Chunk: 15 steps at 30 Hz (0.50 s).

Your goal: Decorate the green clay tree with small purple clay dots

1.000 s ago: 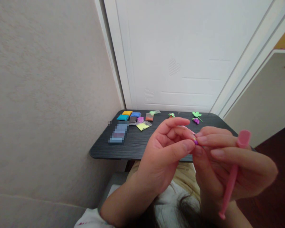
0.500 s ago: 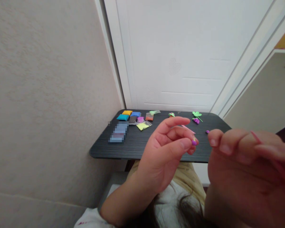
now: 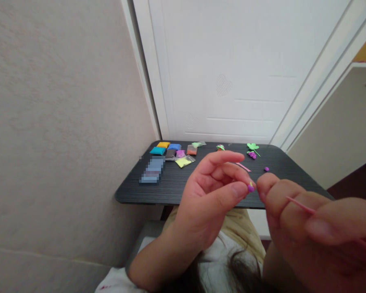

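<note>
Pressure could flatten the purple-and-yellow clay-like bead (image 3: 251, 189) your left hand (image 3: 210, 197) pinches centre-right; your right hand (image 3: 319, 230) grips a thin pink stick (image 3: 301, 207).

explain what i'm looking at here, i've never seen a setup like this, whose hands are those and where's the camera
There is no machine here: these are a person's two bare hands, seen by one camera worn on that person's head, looking forward and down. The left hand pinches a small purple piece with a bit of yellow on top. The right hand holds a thin pink tool, its pointed end showing. On the dark table lie colourful packets at the left; farther right are a pink strip, a green clover-like shape, a purple cluster and a loose purple lump. The pixelated patch hides whatever is there.
</note>
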Motion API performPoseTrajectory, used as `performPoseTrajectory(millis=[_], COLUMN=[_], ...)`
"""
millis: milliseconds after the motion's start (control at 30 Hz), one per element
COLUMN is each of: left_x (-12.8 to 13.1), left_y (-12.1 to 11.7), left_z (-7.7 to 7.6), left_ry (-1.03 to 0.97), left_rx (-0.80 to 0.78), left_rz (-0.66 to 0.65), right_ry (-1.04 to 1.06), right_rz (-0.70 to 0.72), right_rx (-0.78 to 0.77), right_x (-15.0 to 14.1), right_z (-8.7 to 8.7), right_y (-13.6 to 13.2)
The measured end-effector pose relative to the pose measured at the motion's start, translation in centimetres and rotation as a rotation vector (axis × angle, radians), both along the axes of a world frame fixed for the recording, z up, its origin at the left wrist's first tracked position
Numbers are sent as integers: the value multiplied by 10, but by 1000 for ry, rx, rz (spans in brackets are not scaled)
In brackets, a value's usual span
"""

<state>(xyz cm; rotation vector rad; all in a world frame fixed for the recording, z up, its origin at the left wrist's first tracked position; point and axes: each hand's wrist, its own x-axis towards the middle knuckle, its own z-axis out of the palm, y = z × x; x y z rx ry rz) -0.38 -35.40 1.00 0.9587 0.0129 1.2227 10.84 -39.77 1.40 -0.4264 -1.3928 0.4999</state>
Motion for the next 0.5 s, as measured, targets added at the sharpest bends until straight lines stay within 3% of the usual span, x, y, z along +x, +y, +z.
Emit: performPoseTrajectory(millis=[200, 500], left_x=[1, 0], left_y=[-2, -1], left_z=[2, 1], left_ry=[20, 13], left_rx=[-43, -48], left_rz=[-6, -26], right_ry=[59, 25], right_rz=[-52, -149], right_rx=[-35, 247], right_x=[-1, -2], right_z=[-3, -7], right_y=[5, 25])
